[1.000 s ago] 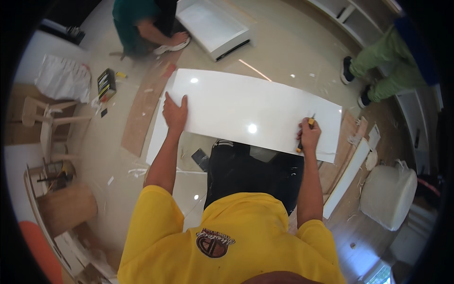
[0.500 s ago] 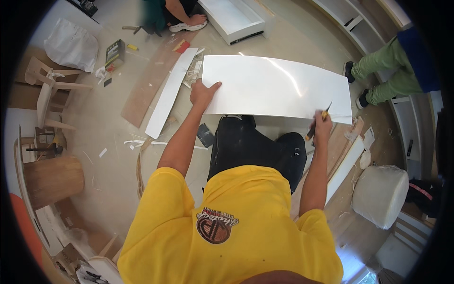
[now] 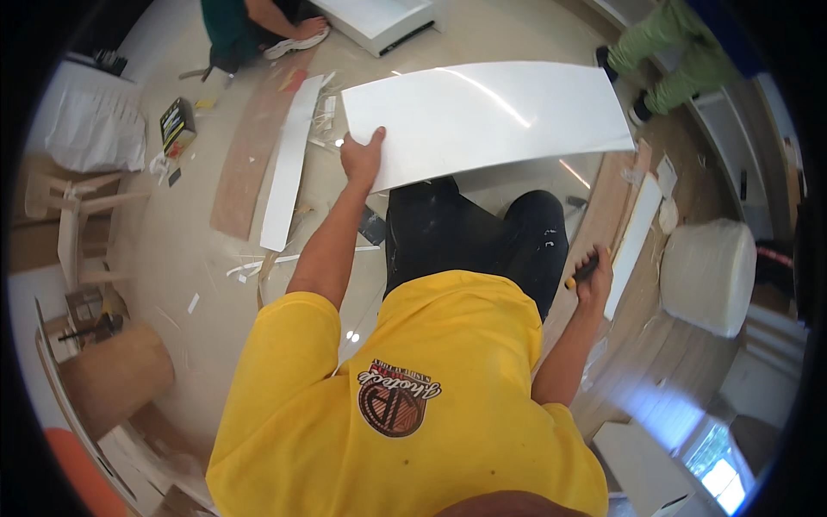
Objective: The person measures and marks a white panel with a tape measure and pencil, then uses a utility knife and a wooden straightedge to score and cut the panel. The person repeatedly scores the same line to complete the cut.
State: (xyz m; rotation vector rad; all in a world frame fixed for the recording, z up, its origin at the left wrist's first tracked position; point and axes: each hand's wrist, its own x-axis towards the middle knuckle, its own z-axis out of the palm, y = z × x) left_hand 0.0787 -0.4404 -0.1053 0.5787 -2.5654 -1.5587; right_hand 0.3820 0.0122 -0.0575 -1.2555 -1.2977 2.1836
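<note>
A glossy white board [image 3: 491,116] spans the space in front of my knees, its left end raised and held by my left hand [image 3: 362,158]. That hand's thumb lies over the top face, and its fingers go under the left edge out of sight. Off to the right, clear of the board, my right hand [image 3: 599,280] is closed round a utility knife [image 3: 587,270] with a dark handle and orange-yellow end. The knife's blade cannot be made out now.
Left of the board lie a narrow white strip [image 3: 291,164] and a brown plank [image 3: 250,164]. A person's hand [image 3: 308,28] rests by a shoe near a white drawer box [image 3: 375,21]. Another person in green trousers [image 3: 646,43] stands beyond the board's right end. A plastic-wrapped bundle [image 3: 708,276] sits at right.
My right hand has drawn back from the board's right end toward me, with the knife still in it. The board now tilts, its right end higher in view; my left hand keeps its hold.
</note>
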